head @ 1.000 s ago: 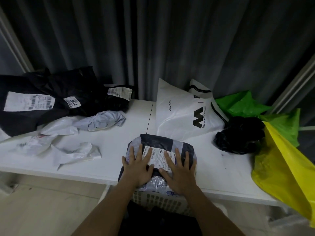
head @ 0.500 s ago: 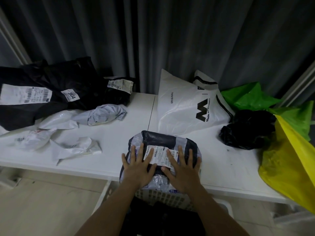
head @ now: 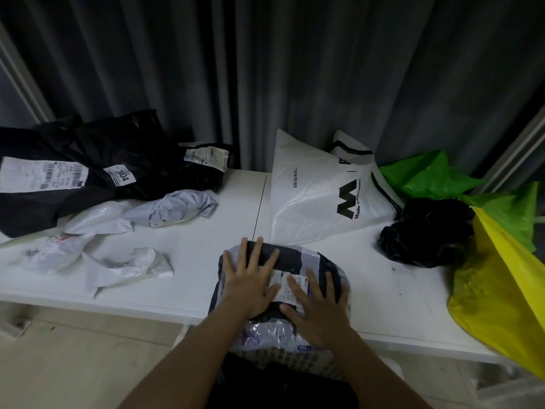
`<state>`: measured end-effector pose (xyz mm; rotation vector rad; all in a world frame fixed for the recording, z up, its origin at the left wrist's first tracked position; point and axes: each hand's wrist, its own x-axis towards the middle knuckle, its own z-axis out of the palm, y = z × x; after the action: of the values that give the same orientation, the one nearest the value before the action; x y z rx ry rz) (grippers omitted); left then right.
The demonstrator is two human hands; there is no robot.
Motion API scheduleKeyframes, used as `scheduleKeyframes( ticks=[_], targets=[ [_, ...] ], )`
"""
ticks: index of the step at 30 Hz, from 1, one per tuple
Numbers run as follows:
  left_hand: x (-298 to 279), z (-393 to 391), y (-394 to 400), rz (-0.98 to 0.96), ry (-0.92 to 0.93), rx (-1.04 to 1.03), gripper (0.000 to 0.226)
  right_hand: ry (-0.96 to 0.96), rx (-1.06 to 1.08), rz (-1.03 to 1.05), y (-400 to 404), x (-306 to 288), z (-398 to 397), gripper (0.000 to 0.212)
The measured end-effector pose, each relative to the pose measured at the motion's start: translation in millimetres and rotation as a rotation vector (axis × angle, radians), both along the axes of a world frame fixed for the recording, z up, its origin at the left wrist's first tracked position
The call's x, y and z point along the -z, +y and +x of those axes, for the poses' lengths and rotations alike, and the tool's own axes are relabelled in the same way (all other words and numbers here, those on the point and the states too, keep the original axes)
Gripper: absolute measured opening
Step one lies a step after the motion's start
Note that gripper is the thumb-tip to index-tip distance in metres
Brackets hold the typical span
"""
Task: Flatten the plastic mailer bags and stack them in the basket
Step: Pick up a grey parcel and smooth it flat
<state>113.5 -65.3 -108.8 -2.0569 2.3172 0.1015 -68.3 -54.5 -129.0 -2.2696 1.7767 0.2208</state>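
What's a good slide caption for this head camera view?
Both hands, left and right, press a mailer stack flat atop the basket.

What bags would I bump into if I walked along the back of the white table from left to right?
Big black mailer bag with white labels → white shopping bag with a black M logo → crumpled black plastic bag → yellow plastic bag.
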Motion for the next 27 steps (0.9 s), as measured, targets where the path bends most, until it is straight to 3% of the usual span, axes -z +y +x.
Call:
scheduleKeyframes(
  ticks=[2,5,7,13,21,27],
  targets=[
    [4,-3,-6,0.024,-0.015,0.047,0.070,-0.001,-0.014,-0.014,4,-5,-8,0.074],
    [18,-7,-7,0.053,-0.025,0.047,0.066,-0.024,-0.038,-0.232,7,-9,-13,0.074],
    [23,-10,-8,0.030,-0.010,0.039,0.079,-0.019,-0.077,-0.279,0,-9,-13,0.073],
    [27,-8,-12,0.127,0.041,0.068,0.103,-0.015,-0.046,-0.229,-20,3,-7,0.081],
    [26,-8,-11,0.191,0.040,0.028,0.068,-0.001,-0.058,-0.190,-24,11,-10,0.078],
    [24,-7,-14,0.226,0.023,0.026,0.068,0.011,-0.073,-0.104,-28,4,-8,0.084]
  ],
)
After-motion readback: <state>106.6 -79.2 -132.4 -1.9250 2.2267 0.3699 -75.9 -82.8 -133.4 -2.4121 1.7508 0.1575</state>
